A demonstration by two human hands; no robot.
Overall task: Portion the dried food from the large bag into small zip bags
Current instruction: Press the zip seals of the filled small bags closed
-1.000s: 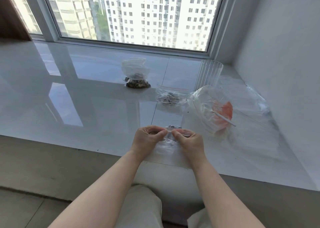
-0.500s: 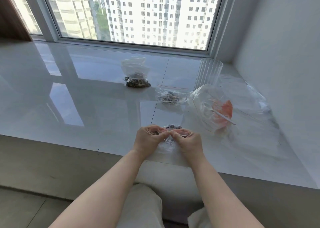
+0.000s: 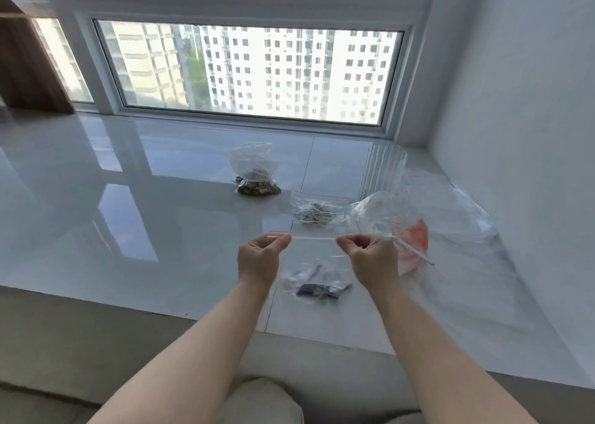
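A small clear plastic zip bag point(image 3: 314, 272) holding dark dried pieces is held up above the glossy white worktop point(image 3: 128, 217), its strip pinched by the left hand point(image 3: 259, 257) and right hand point(image 3: 370, 259).

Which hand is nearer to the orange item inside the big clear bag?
Right. The right hand pinches the small zip bag just left of the orange item; the left hand, at the bag's other end, is farther away.
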